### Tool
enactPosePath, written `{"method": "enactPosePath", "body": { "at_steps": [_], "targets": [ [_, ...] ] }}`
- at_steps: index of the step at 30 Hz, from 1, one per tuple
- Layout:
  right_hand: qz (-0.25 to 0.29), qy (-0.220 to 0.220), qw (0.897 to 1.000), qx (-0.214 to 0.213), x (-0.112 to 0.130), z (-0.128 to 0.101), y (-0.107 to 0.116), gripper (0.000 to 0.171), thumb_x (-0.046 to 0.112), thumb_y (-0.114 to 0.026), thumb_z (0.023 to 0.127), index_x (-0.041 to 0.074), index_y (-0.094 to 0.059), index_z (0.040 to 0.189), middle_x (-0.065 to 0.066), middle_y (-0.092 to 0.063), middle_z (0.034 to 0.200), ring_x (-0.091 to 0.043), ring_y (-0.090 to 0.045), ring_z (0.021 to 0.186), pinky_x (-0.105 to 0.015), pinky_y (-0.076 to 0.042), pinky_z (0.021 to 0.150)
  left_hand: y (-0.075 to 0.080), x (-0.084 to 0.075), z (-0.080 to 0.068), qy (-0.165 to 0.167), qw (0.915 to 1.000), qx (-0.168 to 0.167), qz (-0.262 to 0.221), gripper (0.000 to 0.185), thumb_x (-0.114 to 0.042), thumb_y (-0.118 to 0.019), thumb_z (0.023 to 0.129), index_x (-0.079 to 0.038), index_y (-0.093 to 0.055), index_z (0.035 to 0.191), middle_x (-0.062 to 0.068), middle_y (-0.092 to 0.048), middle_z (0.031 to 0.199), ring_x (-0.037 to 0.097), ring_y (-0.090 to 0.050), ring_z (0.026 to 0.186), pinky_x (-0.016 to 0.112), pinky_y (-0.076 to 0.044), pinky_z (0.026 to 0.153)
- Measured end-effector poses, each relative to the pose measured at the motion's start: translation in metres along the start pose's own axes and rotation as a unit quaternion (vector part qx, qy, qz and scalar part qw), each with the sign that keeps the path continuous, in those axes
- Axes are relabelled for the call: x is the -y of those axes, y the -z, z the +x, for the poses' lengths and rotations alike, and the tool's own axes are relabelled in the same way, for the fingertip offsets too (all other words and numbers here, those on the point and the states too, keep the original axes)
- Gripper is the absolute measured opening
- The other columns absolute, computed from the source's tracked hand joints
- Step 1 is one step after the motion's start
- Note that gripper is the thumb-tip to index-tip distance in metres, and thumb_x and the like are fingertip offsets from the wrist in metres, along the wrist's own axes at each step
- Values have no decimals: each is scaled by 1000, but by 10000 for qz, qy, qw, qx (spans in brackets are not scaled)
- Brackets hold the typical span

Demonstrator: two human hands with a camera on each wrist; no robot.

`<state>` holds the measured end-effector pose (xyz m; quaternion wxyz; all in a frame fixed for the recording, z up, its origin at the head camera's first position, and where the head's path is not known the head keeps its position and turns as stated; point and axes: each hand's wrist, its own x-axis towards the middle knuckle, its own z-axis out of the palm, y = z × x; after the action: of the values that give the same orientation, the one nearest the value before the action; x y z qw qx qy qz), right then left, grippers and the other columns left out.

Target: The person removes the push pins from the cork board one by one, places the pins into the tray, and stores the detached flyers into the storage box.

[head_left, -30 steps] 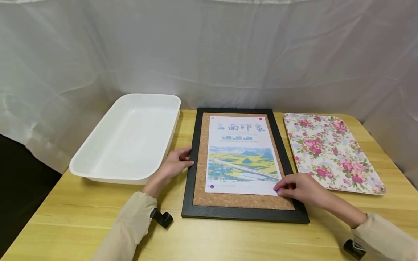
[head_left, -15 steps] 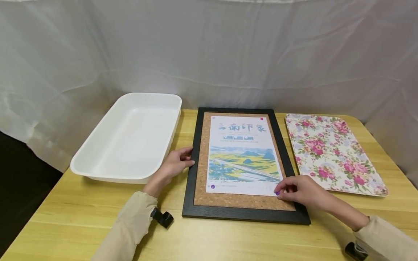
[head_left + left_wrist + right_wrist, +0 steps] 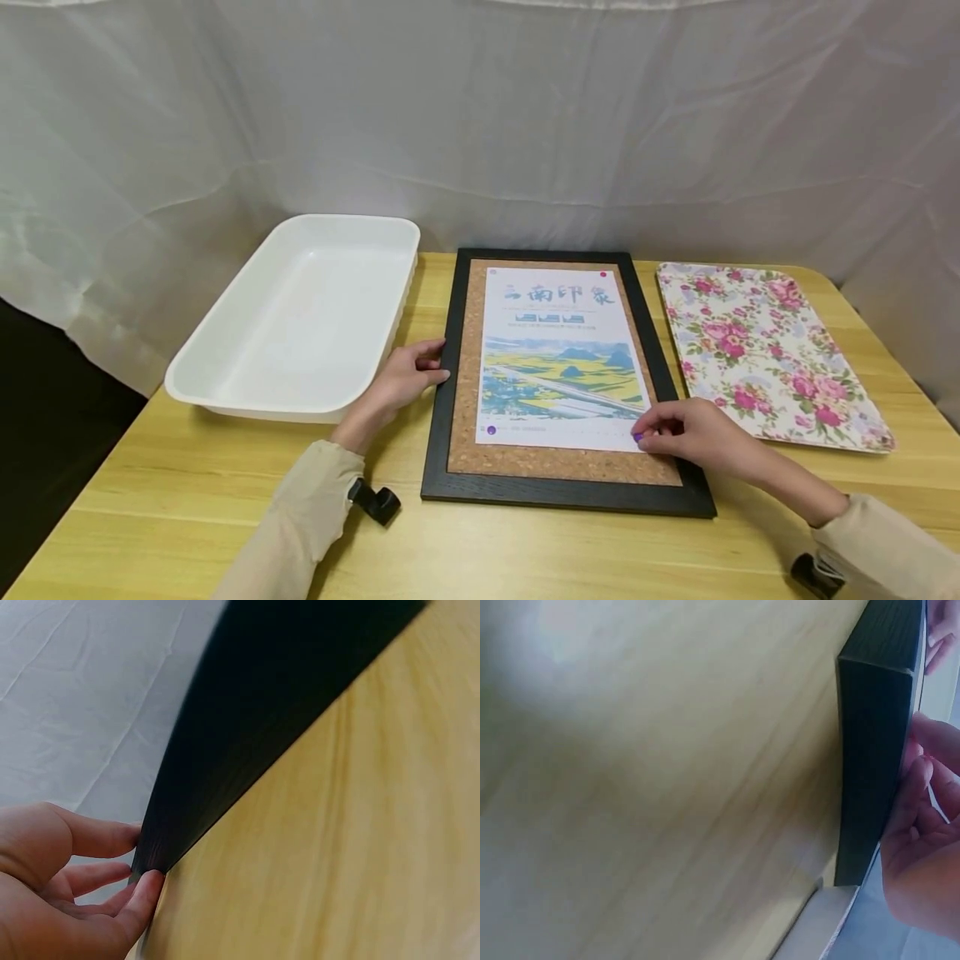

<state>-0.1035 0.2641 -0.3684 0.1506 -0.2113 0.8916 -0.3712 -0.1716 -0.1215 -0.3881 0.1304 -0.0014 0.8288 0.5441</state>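
A black-framed cork board (image 3: 562,492) is laid flat at the middle of the wooden worktop (image 3: 187,467), between a white plastic tub (image 3: 300,317) on its left and a flowered tray (image 3: 772,350) on its right. A printed poster (image 3: 558,358) is fixed to the cork, with a purple pin (image 3: 491,430) at its lower left corner and a red pin (image 3: 603,272) at its upper right.

The left hand (image 3: 405,379) is rested against the left rail of the frame; in the left wrist view the fingers (image 3: 105,838) are seen lightly curled round the frame's outer edge (image 3: 247,742), thumb below and fingers above, so the rail is gripped rather than merely touched.

The right hand (image 3: 693,433) is placed at the poster's lower right corner, where a second purple pin (image 3: 637,437) is pinched between thumb and forefinger. In the right wrist view the fingers (image 3: 922,817) are seen bunched beside the frame's corner (image 3: 870,765), though the pin itself is hidden there.

Compared with half a second ago, little is altered — the left hand has kept its hold on the rail, and the right hand has stayed on the same pin, its fingertips drawn very slightly upward. The frame, tub and tray are unmoved on the worktop; their small shift in the head view matches a slight turn of the camera.
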Motion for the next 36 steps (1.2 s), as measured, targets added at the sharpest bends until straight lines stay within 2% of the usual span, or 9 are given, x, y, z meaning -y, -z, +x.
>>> {"method": "enactPosePath", "body": {
  "at_steps": [4, 9, 14, 20, 23, 33, 36],
  "targets": [
    [-277, 6, 9996, -87, 4, 1, -4, 9, 14, -72, 87, 8, -72, 94, 8, -58, 72, -6, -47, 60, -24, -41, 53, 0, 0, 0, -8, 10000, -16, 3, 59, 1, -64, 91, -2, -43, 145, 16, -54, 133, 28, -53, 111, 34, -46, 86],
    [-352, -66, 9993, -133, 7, 2, -7, 8, 14, -75, 85, 10, -71, 90, 7, -59, 73, -6, -50, 63, -25, -44, 54, 0, 1, 1, -20, 10000, -18, -6, 58, 1, -64, 91, -2, -43, 145, 17, -53, 133, 28, -53, 111, 33, -47, 85],
    [-211, -110, 9993, -285, 7, 1, -6, 2, 11, -71, 87, 10, -70, 89, 5, -59, 73, -8, -50, 62, -25, -43, 54, 0, 1, 1, -33, 10000, -10, -9, 59, 2, -64, 90, -2, -43, 145, 17, -53, 134, 28, -53, 112, 32, -47, 86],
    [14, -152, 9993, -327, 3, -2, 0, 15, 16, -68, 91, 6, -72, 102, 3, -65, 84, -9, -54, 67, -26, -46, 58, 0, 1, 0, -69, 10000, 8, -39, 59, 2, -64, 90, -1, -42, 145, 18, -55, 131, 28, -54, 111, 31, -47, 84],
    [-23, -231, 9990, -373, 3, -2, 2, 17, 17, -68, 91, 6, -73, 103, 3, -67, 87, -8, -56, 69, -26, -48, 59, 0, 1, 1, -54, 10000, 0, -32, 60, 2, -64, 90, -1, -42, 145, 18, -55, 130, 27, -54, 110, 31, -48, 84],
    [251, -265, 9985, -412, 3, 1, 5, 17, 16, -66, 93, 2, -71, 101, -1, -63, 75, -14, -55, 60, -29, -49, 55, 0, 1, 0, -56, 10000, -60, 38, 59, 1, -65, 90, -2, -43, 145, 17, -55, 131, 27, -54, 111, 31, -48, 83],
    [311, -209, 9984, -423, 3, 2, 7, 16, 15, -65, 93, 2, -71, 101, -3, -63, 77, -15, -55, 60, -29, -49, 55, 0, 0, 0, -55, 10000, -62, 52, 59, 1, -65, 90, -2, -43, 145, 17, -55, 131, 27, -54, 111, 32, -48, 83]
  ]
}}
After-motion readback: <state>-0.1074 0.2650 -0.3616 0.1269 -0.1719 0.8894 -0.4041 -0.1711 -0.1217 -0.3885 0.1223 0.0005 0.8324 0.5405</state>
